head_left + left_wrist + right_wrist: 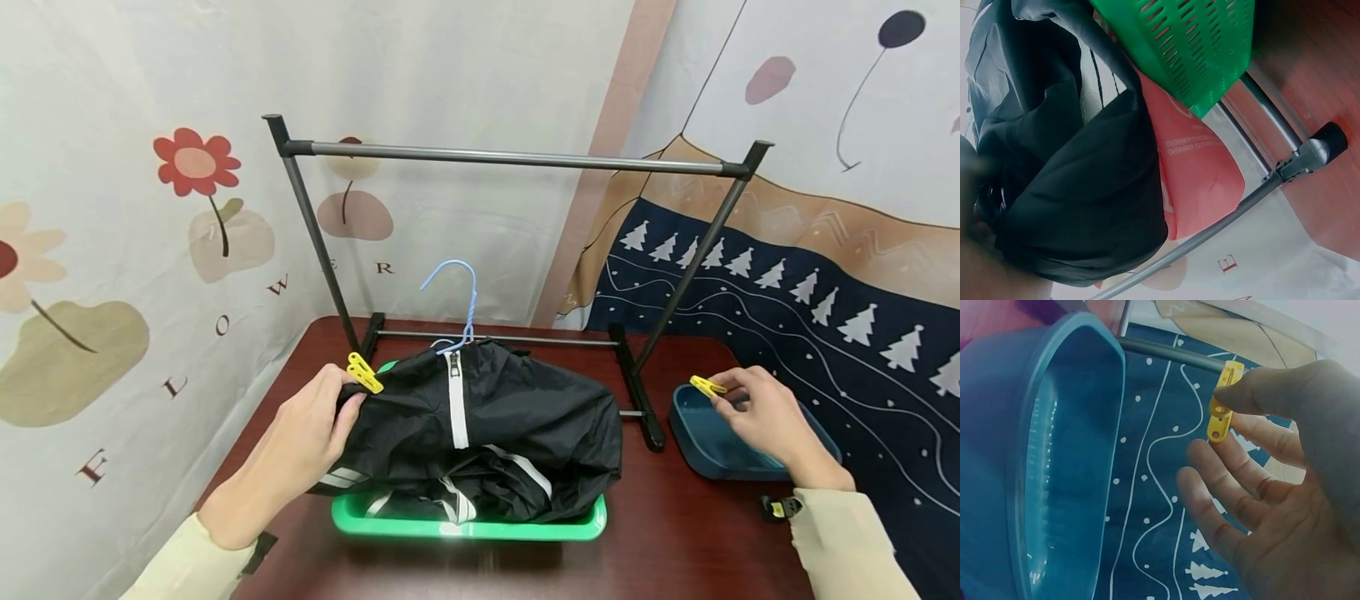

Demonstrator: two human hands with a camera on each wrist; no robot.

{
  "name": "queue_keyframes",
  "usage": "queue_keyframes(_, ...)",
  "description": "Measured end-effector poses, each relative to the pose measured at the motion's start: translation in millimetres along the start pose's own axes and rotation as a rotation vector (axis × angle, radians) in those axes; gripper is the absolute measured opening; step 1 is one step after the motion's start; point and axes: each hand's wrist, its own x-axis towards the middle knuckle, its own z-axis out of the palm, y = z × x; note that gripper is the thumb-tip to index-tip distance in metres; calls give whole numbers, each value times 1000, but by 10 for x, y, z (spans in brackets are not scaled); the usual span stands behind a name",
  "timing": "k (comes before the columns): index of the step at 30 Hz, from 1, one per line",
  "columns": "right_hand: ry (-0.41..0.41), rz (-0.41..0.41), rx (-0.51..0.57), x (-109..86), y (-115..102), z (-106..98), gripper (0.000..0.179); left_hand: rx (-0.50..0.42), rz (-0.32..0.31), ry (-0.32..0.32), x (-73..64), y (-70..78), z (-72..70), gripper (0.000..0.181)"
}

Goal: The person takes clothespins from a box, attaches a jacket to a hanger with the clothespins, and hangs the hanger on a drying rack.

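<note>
A black jacket (540, 392) with white zip strips hangs on a light-blue hanger (471, 312), its lower part bunched over a green basket (525, 531). At the jacket's left shoulder my left hand (311, 421) grips the fabric between thumb and fingers. A yellow clothespin (364, 373) is on that shoulder, beside the fingertips. My right hand (768, 417) pinches another yellow clothespin (1225, 403) between thumb and forefinger, its other fingers loosely bent. That hand is above a blue bin (720, 458). In the left wrist view, the jacket's dark folds hide most of the left hand.
Behind the basket stands a grey metal rack (510, 157) with a horizontal top bar and black feet. Pink material with lettering (1200, 169) shows beside the basket in the left wrist view. Printed cloths hang behind the dark red table (645, 517).
</note>
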Motion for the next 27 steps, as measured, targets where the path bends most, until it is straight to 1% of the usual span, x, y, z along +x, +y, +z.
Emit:
queue_keyframes(11,27,11,-1,-53,-117,20,28,2,1,7,13,11,-8,31)
queue_keyframes(16,46,-9,12,-66,-188,27,30,2,-5,6,6,13,-11,30)
queue_keyframes(23,101,-39,29,-92,-259,47,30,1,-4,13,2,18,-15,31)
queue_keyframes(27,120,-45,37,-106,-299,71,29,8,-6,14,1,21,-15,31)
